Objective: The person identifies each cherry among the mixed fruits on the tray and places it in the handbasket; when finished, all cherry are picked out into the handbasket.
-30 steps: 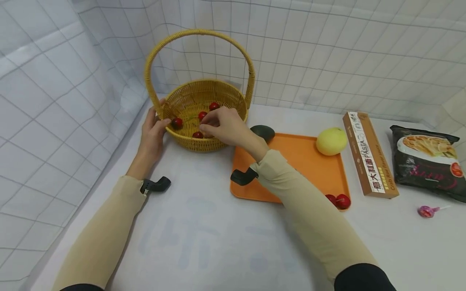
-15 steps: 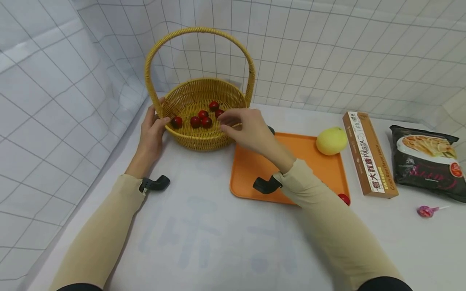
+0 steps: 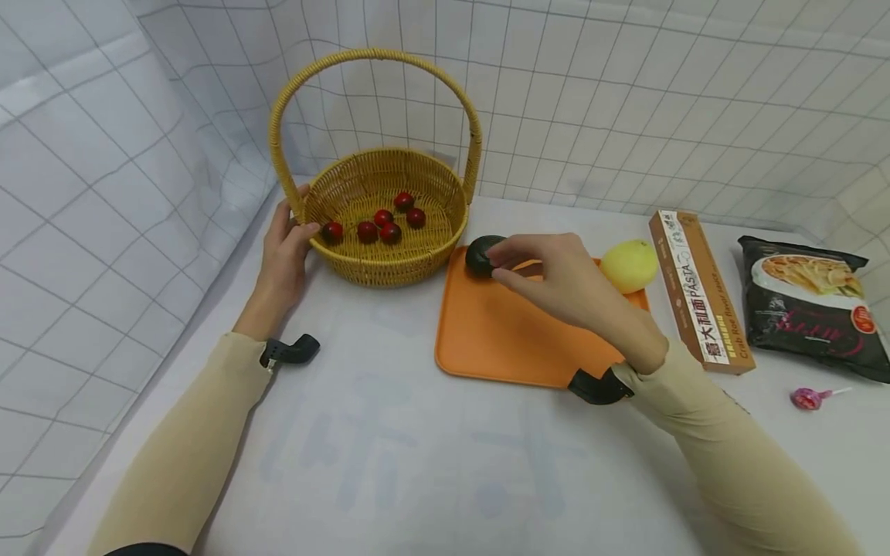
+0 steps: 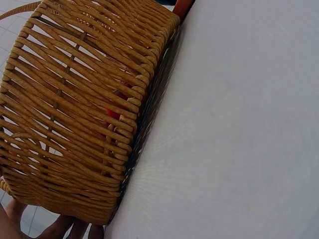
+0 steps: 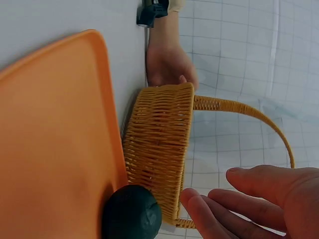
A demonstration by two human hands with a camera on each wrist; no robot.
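Note:
My left hand (image 3: 281, 251) grips the left side of the yellow wicker basket (image 3: 389, 272), thumb over the rim beside the handle's foot. In the left wrist view its fingertips (image 4: 55, 228) show at the basket's edge. Several dark red cherries (image 3: 390, 233) lie on the basket's floor. My right hand (image 3: 566, 278) hovers over the orange tray (image 3: 501, 347), its fingers loosely bent and holding nothing. Its fingertips overlap a dark green avocado (image 3: 480, 257) at the tray's far left corner. In the right wrist view, the avocado (image 5: 132, 214) sits below the basket wall (image 5: 157, 134).
A yellow fruit (image 3: 629, 266) lies at the tray's far right corner. To the right are a pasta box (image 3: 702, 297), a black food packet (image 3: 810, 305) and a wrapped lollipop (image 3: 810, 398). Grid-patterned white cloth (image 3: 556, 116) rises behind the basket.
My right hand has left the basket and moved right over the tray, uncovering more cherries inside. The red cherries at the tray's near right corner are now hidden by my arm. My left hand stays put.

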